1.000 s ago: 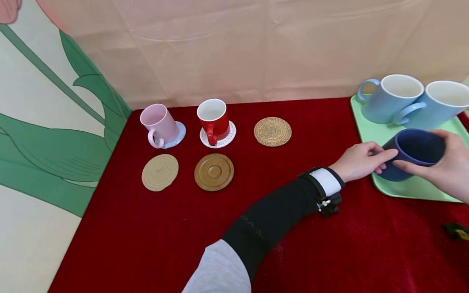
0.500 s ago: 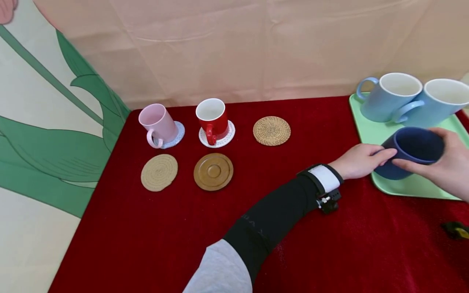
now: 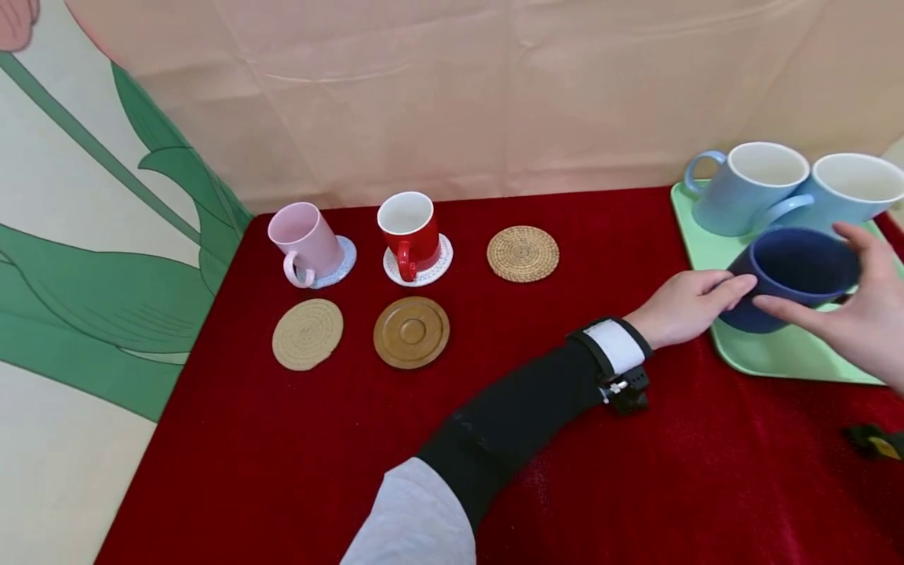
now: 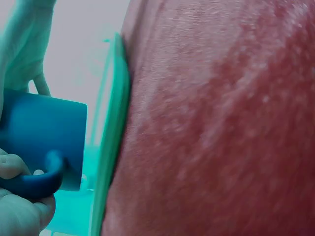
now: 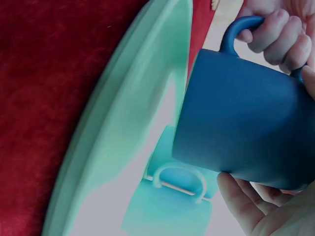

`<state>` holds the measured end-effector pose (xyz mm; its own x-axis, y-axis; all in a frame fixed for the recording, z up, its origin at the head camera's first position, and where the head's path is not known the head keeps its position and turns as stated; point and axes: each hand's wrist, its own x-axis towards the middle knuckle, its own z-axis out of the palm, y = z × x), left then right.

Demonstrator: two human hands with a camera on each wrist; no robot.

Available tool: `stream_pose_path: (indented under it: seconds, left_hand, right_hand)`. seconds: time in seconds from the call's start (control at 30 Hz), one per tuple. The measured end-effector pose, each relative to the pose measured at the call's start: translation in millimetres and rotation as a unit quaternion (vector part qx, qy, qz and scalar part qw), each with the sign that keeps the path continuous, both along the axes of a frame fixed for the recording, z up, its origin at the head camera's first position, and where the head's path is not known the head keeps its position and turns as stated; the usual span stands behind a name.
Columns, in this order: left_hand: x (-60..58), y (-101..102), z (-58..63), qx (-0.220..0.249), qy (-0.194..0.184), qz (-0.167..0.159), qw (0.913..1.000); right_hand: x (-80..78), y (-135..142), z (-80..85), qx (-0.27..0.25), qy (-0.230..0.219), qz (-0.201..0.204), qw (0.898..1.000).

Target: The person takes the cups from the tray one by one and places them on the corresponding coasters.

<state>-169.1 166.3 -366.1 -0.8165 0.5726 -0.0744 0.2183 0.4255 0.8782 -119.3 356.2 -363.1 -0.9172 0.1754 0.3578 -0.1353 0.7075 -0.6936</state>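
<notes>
A dark blue mug (image 3: 805,263) is held raised over the near left part of the green tray (image 3: 784,359). My left hand (image 3: 678,308) grips its handle, fingers curled through the loop, as the right wrist view shows at the mug (image 5: 246,118). Around the mug's other side lies my right hand (image 3: 865,314), thumb along the near side and fingers spread, with a gap between palm and wall. In the left wrist view the mug's base (image 4: 74,147) is apart from the tray. Two light blue mugs (image 3: 738,200) stand behind it on the tray.
To the left, a pink mug (image 3: 311,243) stands on a blue coaster (image 3: 346,263) and a red mug (image 3: 420,243) on a white one. A woven coaster (image 3: 523,254), a beige coaster (image 3: 308,333) and a wooden coaster (image 3: 412,333) lie on the red cloth (image 3: 282,455).
The dark blue mug has risen slightly off its earlier place. My right fingers have loosened from its wall, while my left hand keeps the handle and has shifted a little left.
</notes>
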Motion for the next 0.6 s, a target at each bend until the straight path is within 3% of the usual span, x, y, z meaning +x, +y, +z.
stream_pose_path:
  seconds: [0.13,0.3,0.47,0.6]
  left_hand:
    - [-2.4,-11,5.2,0.030,0.014,-0.001,0.9995]
    - [-4.0,-28,7.6,0.070,0.013,0.007,0.9974]
    - [0.5,-44,4.6,0.090,-0.001,0.019,0.9958]
    - [6.0,-59,3.5,0.131,-0.015,0.027,0.9909]
  right_hand:
    - [0.9,-1,3.5,0.000,-0.009,0.017,1.000]
    - [2.0,4,-0.9,0.006,-0.062,0.055,0.997]
    - [4.3,10,-10.3,0.052,-0.135,0.096,0.985]
    - [10.5,10,-19.9,0.105,-0.175,0.115,0.972]
